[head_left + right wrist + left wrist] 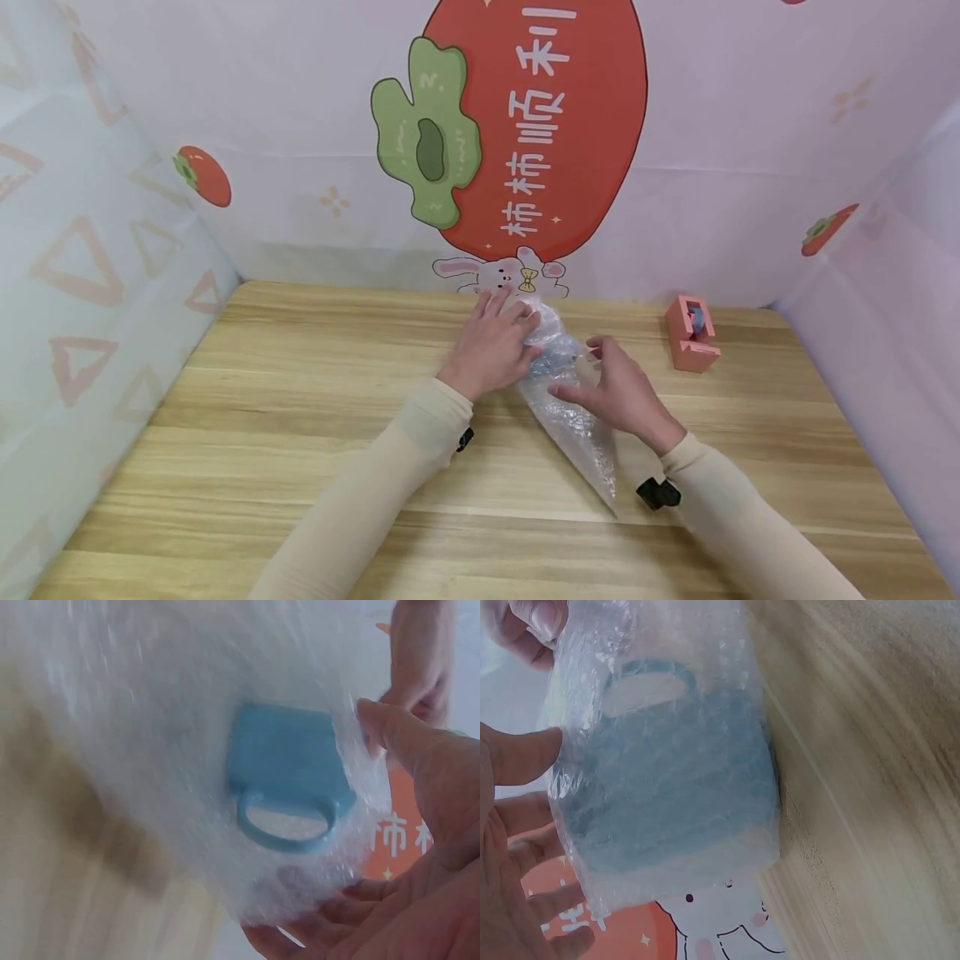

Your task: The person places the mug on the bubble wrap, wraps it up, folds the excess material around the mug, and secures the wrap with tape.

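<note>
A light blue mug [281,754] lies on its side in clear bubble wrap [570,417], near the back of the table. Its handle shows through the layers in both wrist views. My left hand [495,346] rests against the wrapped mug from the left, fingers spread and thumb against the plastic. On the other side, my right hand [622,392] holds the wrap's edge, with the thumb on one face and the fingers curved behind it. A long pointed flap of wrap trails toward the front of the table.
A pink tape dispenser [692,333] with a blue roll stands at the back right of the wooden table [300,400]. Printed cloth walls [300,100] close off the back and both sides. A small black wrist device [658,493] sits below the right hand.
</note>
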`<state>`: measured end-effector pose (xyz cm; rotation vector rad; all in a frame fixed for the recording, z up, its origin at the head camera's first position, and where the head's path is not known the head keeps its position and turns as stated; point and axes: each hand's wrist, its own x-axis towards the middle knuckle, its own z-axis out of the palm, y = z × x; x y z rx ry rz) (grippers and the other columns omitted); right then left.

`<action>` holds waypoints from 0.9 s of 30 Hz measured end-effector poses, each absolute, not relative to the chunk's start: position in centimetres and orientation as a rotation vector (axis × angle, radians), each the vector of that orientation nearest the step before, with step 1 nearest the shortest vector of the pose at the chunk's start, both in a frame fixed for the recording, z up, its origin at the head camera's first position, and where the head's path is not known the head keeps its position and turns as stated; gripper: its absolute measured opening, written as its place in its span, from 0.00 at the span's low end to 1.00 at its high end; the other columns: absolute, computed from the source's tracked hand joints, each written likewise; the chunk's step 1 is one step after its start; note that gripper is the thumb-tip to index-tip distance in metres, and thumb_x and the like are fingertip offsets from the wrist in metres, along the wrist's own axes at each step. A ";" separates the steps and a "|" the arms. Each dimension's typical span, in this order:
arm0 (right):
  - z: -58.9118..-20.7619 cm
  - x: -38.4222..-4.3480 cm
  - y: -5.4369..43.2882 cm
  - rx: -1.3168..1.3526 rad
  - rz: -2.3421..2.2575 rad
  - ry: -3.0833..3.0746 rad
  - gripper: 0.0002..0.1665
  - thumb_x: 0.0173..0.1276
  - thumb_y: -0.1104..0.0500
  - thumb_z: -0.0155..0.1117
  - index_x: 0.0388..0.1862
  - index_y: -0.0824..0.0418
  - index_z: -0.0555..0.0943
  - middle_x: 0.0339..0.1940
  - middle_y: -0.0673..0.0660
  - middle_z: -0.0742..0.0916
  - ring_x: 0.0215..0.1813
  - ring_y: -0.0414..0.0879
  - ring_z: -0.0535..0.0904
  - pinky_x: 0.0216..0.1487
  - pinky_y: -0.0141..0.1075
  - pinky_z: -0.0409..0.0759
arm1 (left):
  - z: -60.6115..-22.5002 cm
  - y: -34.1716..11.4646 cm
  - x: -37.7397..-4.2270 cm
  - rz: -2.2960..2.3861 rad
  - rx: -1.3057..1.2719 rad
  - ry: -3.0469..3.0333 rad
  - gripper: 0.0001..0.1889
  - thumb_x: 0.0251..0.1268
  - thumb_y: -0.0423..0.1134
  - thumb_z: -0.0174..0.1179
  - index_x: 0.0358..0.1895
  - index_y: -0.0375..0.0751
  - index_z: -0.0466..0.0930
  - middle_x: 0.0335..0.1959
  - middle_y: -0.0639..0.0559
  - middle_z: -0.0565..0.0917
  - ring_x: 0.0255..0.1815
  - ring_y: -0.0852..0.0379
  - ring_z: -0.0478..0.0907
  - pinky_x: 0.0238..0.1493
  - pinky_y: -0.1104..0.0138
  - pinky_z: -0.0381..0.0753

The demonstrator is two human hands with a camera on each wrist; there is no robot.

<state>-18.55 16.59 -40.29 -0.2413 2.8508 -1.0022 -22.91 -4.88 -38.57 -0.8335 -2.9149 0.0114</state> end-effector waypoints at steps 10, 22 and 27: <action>-41.1 -18.1 16.1 -0.234 -0.999 2.936 0.44 0.58 0.42 0.79 0.60 0.69 0.71 0.52 0.66 0.81 0.49 0.58 0.78 0.45 0.49 0.82 | -38.1 -4.9 -22.8 -0.024 -0.888 -2.998 0.38 0.70 0.63 0.54 0.77 0.46 0.65 0.76 0.49 0.66 0.82 0.42 0.49 0.79 0.49 0.48; -41.6 -17.7 15.7 -0.275 -1.029 2.882 0.45 0.59 0.40 0.77 0.63 0.69 0.75 0.54 0.64 0.77 0.53 0.57 0.77 0.52 0.51 0.82 | -37.6 -5.3 -22.9 -0.007 -0.985 -3.044 0.49 0.62 0.67 0.63 0.80 0.44 0.59 0.78 0.47 0.62 0.82 0.42 0.48 0.80 0.50 0.46; -41.8 -17.7 15.3 -0.292 -1.064 2.898 0.34 0.63 0.46 0.76 0.56 0.70 0.78 0.48 0.64 0.82 0.44 0.54 0.81 0.42 0.46 0.85 | -37.8 -5.2 -22.8 -0.012 -0.962 -3.024 0.47 0.63 0.67 0.62 0.79 0.44 0.61 0.77 0.48 0.64 0.81 0.42 0.49 0.80 0.50 0.47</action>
